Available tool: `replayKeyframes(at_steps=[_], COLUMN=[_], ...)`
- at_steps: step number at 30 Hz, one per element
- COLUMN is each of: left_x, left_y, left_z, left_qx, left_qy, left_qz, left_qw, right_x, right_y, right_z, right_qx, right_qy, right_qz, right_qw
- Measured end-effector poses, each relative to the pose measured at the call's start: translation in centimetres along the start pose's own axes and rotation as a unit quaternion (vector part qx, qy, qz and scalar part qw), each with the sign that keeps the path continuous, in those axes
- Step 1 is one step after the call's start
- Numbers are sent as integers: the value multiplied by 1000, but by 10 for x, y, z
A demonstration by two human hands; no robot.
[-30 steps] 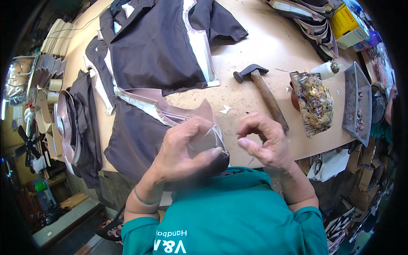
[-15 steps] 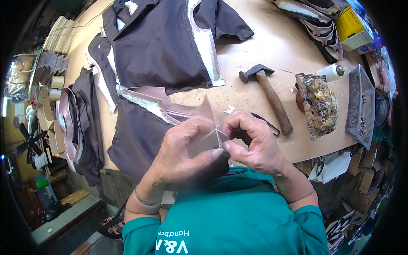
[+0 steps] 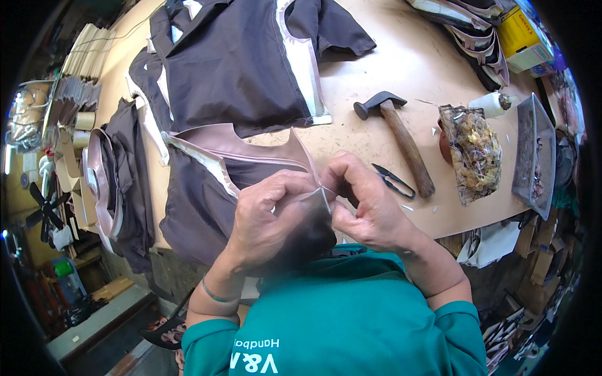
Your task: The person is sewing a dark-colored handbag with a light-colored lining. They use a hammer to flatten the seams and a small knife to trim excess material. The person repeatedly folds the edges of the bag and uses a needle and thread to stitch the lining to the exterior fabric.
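Before me lies a dark lining piece (image 3: 197,207) edged with a pink leather panel (image 3: 260,150). My left hand (image 3: 269,216) is closed on the panel's near edge, thumb and fingers pinching it. At the panel's corner my right hand (image 3: 370,203) is also closed, its fingertips pinched together. A thin pale strand crosses the edge between the hands; whether it is thread or a strip I cannot tell. Small black thread snips (image 3: 395,180) lie just right of my right hand. Beyond them rests a hammer (image 3: 407,147) with a wooden handle.
A larger dark lining piece (image 3: 232,69) covers the far table. At right stand a scrap-covered block (image 3: 471,153), a white bottle (image 3: 489,104) and a mesh basket (image 3: 533,156). More pink-edged pieces (image 3: 103,182) hang at the left edge; a yellow box (image 3: 520,37) is far right.
The pink panel's edge has swung up and opened wider, showing more of the lining inside. My right hand has shifted slightly, uncovering the snips. Both hands still pinch.
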State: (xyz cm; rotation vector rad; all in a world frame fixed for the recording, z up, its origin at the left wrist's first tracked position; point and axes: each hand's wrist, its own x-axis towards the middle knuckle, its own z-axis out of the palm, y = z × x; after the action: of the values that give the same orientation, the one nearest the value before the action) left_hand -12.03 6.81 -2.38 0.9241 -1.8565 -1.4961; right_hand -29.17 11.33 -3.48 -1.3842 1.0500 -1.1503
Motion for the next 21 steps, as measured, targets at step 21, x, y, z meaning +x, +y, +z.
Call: replayKeyframes(at_steps=[21], left_x=[-10], left_y=[-31], left_z=[12], left_qx=[-184], left_qy=[68], left_qz=[-165], left_qw=[967], right_x=[-13], right_y=[32], right_z=[3], right_qx=[-201], right_qy=[30], right_qz=[-78], right_qw=[976])
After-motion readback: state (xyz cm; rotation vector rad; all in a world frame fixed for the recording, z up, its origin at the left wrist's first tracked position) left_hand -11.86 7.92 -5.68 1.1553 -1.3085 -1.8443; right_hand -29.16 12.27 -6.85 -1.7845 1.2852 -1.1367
